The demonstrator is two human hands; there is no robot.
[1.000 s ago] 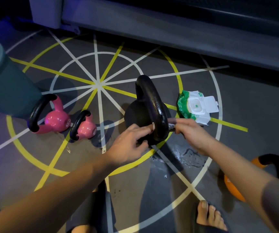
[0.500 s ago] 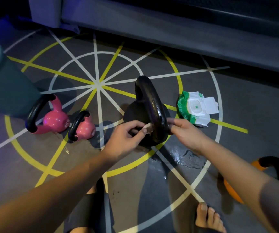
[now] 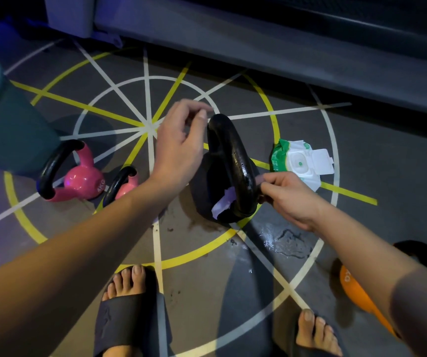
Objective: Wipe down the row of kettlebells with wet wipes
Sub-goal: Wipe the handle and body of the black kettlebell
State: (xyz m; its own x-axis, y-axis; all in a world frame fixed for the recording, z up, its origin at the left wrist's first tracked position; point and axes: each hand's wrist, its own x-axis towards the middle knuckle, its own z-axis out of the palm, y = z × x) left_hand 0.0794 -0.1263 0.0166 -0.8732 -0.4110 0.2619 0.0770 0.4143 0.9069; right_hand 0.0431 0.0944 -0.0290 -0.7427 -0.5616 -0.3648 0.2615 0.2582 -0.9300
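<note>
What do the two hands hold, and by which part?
The right hand pinches one end of the wet wipe, which passes round the handle of the black kettlebell; its other end hangs free. The left hand holds nothing.

Grey floor (image 3: pixel 377 155) marked with a wheel pattern: white lines (image 3: pixel 145 81) and yellow lines (image 3: pixel 78 105) radiate from one hub, crossed by white and yellow rings. Wet patch (image 3: pixel 287 240) on the floor right of centre, with smaller dark splashes to its left. Teal container (image 3: pixel 9 135) at the left edge, partly out of frame. Long grey ledge (image 3: pixel 258 39) across the top, with a pale post (image 3: pixel 71 14) at its left end. Two feet in dark slides at the bottom: left foot (image 3: pixel 127 279), right foot (image 3: pixel 312 331)
</note>
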